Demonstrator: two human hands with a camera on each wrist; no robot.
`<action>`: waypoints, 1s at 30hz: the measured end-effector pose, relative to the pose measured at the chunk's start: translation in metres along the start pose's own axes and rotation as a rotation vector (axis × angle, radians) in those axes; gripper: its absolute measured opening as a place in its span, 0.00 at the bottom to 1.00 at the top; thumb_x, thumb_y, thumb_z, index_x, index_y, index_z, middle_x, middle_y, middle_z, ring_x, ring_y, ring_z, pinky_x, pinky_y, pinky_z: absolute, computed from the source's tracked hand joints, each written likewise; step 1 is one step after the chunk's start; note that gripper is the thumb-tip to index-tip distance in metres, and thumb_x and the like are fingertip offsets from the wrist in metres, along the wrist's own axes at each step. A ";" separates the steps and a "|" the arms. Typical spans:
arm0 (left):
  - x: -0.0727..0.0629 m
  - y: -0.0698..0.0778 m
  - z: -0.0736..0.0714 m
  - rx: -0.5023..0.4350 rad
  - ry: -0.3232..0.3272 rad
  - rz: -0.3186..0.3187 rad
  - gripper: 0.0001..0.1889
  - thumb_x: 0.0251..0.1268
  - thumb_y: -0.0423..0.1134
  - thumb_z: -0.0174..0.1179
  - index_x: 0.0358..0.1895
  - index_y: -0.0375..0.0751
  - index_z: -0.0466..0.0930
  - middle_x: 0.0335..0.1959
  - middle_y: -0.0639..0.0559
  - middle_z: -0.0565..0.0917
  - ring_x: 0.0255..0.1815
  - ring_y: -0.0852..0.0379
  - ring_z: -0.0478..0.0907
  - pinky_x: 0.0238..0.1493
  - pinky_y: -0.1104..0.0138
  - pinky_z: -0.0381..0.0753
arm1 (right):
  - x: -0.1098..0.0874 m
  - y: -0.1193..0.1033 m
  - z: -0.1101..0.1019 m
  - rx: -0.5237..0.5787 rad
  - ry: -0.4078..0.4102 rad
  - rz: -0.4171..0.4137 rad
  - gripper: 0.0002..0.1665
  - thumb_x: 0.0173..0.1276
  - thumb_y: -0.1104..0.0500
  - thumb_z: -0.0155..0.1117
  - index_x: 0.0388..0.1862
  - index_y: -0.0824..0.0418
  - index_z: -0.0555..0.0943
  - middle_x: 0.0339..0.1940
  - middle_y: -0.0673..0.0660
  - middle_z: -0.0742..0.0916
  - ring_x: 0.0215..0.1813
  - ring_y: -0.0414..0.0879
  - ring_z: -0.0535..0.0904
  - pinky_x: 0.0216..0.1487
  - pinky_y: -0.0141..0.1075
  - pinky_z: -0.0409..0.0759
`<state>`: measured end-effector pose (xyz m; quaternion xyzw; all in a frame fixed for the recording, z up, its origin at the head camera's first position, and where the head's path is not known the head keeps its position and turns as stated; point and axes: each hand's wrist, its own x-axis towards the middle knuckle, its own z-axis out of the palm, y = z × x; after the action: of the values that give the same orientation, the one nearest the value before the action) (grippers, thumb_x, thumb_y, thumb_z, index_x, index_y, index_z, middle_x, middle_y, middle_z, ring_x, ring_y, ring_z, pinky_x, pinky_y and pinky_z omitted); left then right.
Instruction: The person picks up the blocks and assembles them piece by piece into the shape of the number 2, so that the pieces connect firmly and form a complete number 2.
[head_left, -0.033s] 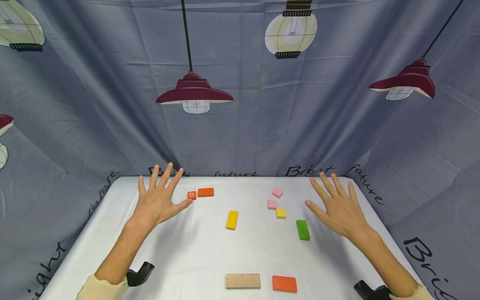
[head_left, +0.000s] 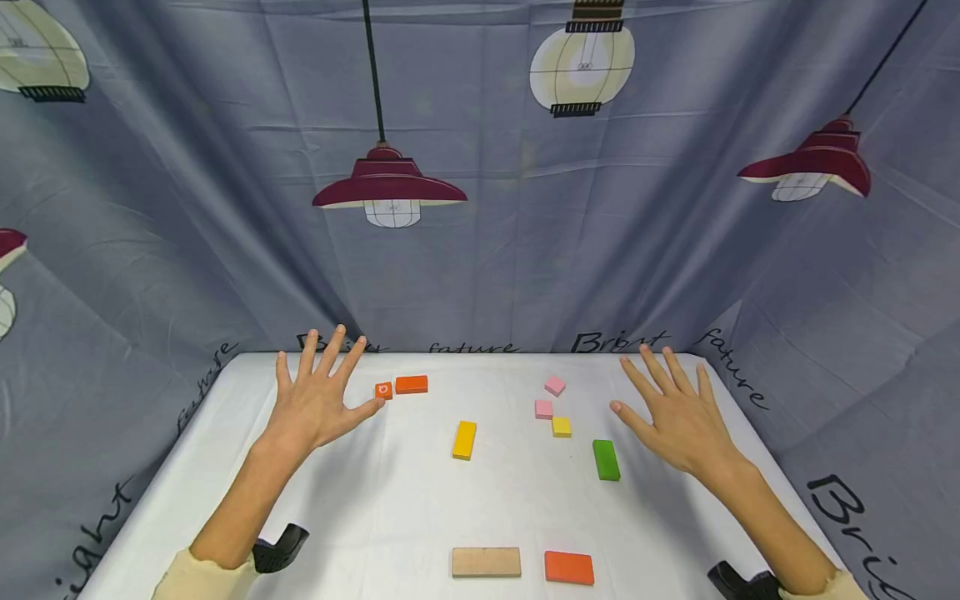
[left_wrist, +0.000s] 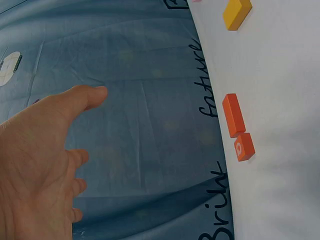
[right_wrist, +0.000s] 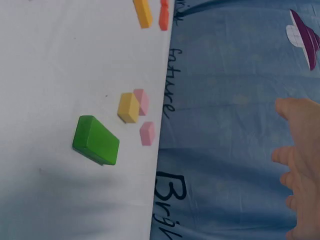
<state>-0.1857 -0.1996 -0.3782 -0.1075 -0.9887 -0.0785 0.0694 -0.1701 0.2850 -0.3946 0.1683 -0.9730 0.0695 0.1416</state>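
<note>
My left hand point(head_left: 311, 407) is held over the left side of the white table with its fingers spread, holding nothing. In the head view its thumb tip overlaps a small orange cube point(head_left: 383, 391) with a white mark; an orange block point(head_left: 412, 385) lies just right of that cube. My right hand point(head_left: 681, 421) hovers over the right side, fingers spread and nothing in them. Nearest to it lies a green block point(head_left: 606, 460). To its left are a small yellow block point(head_left: 561, 427) and two pink blocks, one nearer point(head_left: 543, 409) and one farther point(head_left: 555, 386).
A longer yellow block point(head_left: 464, 440) lies mid-table. Along the near side are a plain wooden block point(head_left: 486, 562) and a red-orange block point(head_left: 568, 567). A grey-blue curtain point(head_left: 480, 275) printed with lamps and lettering surrounds the back and sides of the white table point(head_left: 517, 500).
</note>
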 end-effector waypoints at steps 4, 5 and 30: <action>-0.002 0.000 0.001 -0.008 0.004 0.003 0.49 0.63 0.68 0.56 0.81 0.46 0.51 0.81 0.41 0.44 0.79 0.33 0.33 0.66 0.30 0.28 | -0.001 0.000 0.001 0.001 -0.002 0.001 0.43 0.75 0.36 0.51 0.80 0.58 0.60 0.80 0.66 0.58 0.80 0.64 0.42 0.71 0.67 0.31; -0.003 0.000 0.002 -0.011 0.006 0.002 0.49 0.63 0.68 0.56 0.81 0.46 0.51 0.81 0.41 0.44 0.79 0.33 0.33 0.66 0.30 0.28 | -0.001 -0.001 0.001 0.002 -0.005 0.000 0.43 0.75 0.36 0.51 0.80 0.58 0.60 0.80 0.66 0.58 0.80 0.64 0.42 0.71 0.67 0.31; -0.027 0.007 0.024 -0.076 0.089 0.101 0.43 0.63 0.58 0.63 0.78 0.45 0.59 0.78 0.39 0.56 0.76 0.31 0.48 0.67 0.31 0.46 | -0.014 -0.008 0.015 0.119 0.062 -0.070 0.31 0.70 0.48 0.65 0.68 0.60 0.75 0.73 0.65 0.70 0.73 0.68 0.61 0.65 0.67 0.59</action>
<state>-0.1606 -0.1938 -0.4053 -0.1561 -0.9742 -0.1171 0.1130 -0.1581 0.2788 -0.4125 0.2083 -0.9558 0.1275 0.1637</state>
